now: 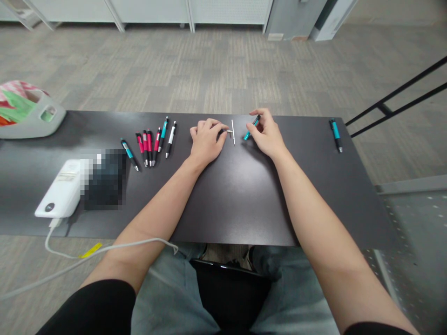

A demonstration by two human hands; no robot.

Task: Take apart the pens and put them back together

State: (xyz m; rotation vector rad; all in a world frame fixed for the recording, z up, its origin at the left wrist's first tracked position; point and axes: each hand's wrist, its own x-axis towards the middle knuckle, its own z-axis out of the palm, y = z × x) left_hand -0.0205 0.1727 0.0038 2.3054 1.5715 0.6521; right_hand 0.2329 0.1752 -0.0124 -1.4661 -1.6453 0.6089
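My right hand (266,134) pinches a teal pen barrel (251,129) with a black end, held at a slant just over the table. Resting on the tabletop, my left hand (206,142) has its fingers curled around a small dark pen part with a metal tip (228,131), mostly hidden by the fingers. Between the hands lies a thin white pen refill (233,132), close to the left fingertips. Left of that hand are a white pen (171,139), a teal pen (163,134), several red pens (149,148) and another teal pen (130,154).
An assembled teal pen (335,135) lies near the right edge of the dark table (237,200). A white power bank (61,188) with a cable stands left, beside a blurred dark object (104,181). A white basket (52,114) holds colourful items at the far left.
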